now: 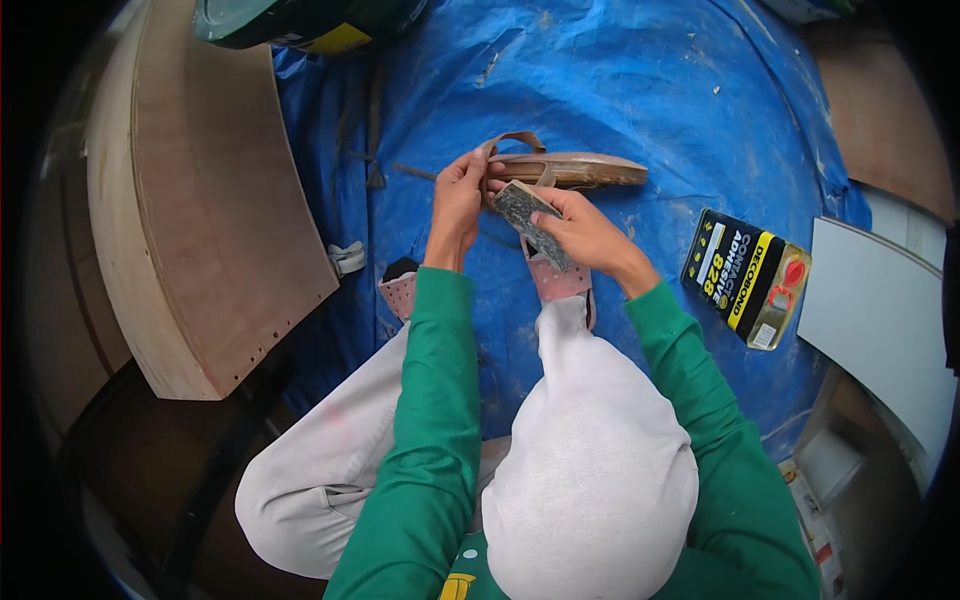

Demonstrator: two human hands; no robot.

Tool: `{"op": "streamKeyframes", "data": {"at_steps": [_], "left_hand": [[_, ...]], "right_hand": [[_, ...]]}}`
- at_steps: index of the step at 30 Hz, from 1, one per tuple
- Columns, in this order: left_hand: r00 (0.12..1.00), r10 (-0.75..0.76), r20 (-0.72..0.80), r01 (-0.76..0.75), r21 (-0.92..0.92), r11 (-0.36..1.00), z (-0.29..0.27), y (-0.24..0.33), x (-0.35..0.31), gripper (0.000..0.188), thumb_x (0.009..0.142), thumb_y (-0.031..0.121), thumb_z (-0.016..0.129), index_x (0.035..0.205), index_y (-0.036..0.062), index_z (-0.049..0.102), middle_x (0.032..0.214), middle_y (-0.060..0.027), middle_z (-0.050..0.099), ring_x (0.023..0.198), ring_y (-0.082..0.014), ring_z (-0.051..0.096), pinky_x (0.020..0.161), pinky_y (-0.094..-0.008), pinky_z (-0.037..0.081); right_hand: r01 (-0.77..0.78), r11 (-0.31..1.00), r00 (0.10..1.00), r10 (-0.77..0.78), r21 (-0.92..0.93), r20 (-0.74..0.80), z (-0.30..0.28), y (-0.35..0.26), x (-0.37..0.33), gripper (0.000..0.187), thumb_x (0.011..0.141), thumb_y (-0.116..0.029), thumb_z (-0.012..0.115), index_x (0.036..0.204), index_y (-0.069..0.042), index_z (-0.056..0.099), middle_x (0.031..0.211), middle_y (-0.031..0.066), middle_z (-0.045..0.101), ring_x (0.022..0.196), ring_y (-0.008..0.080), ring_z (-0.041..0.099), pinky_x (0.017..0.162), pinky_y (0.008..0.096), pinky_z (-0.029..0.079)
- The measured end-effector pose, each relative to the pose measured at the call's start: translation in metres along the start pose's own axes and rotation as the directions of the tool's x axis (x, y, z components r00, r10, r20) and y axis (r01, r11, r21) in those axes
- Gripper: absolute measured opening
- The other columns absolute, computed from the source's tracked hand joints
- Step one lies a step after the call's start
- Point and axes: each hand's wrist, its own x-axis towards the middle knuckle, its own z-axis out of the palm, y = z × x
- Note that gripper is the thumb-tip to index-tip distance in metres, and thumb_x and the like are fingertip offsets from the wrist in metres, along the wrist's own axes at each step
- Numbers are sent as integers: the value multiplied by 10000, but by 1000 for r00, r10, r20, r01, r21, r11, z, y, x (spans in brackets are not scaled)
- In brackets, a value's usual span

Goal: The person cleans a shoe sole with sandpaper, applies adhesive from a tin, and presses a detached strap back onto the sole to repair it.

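Note:
Ahead of my knees, a brown sandal with a thick sole points its toe to the right. My left hand is closed on its looped strap at the heel end. In my right hand is a flat rectangular block with a rough, mottled grey face, perhaps a sanding block. The thumb presses on that grey face. One end of the block is close to the strap and the left fingertips; whether it touches them I cannot tell. Part of the strap and some right fingers are hidden behind the block.
A blue tarp covers the ground. Right of my hands lies a black and yellow adhesive tin, beside a white panel. A curved wooden panel stands at left, a dark green container at the far left. My pink shoes are just below.

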Motion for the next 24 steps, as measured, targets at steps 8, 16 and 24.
{"op": "streamKeyframes", "data": {"at_steps": [8,16,24], "left_hand": [[992,12,-123,-42,-242,969,-2,-23,-6,273,986,178,679,1207,18,690,863,9,637,693,-60,558,615,-190,472],[992,106,-70,-122,-304,945,17,-44,-25,338,1054,216,562,1327,21,602,819,24,616,651,-28,533,570,-152,458],[960,247,-132,-241,59,969,16,-45,-21,436,1071,253,529,1433,11,527,929,41,627,647,2,436,547,-169,376]], "right_hand": [[-131,926,892,267,355,-365,11,-2,13,341,960,-4,473,1287,37,561,1079,113,678,927,164,665,818,334,537],[-188,884,864,356,428,-355,7,1,61,307,886,46,418,1145,60,582,970,172,670,846,237,692,688,375,566],[-266,796,896,412,544,-165,-3,-17,43,385,880,76,449,1253,40,541,1025,161,654,857,248,706,698,414,623]]}}
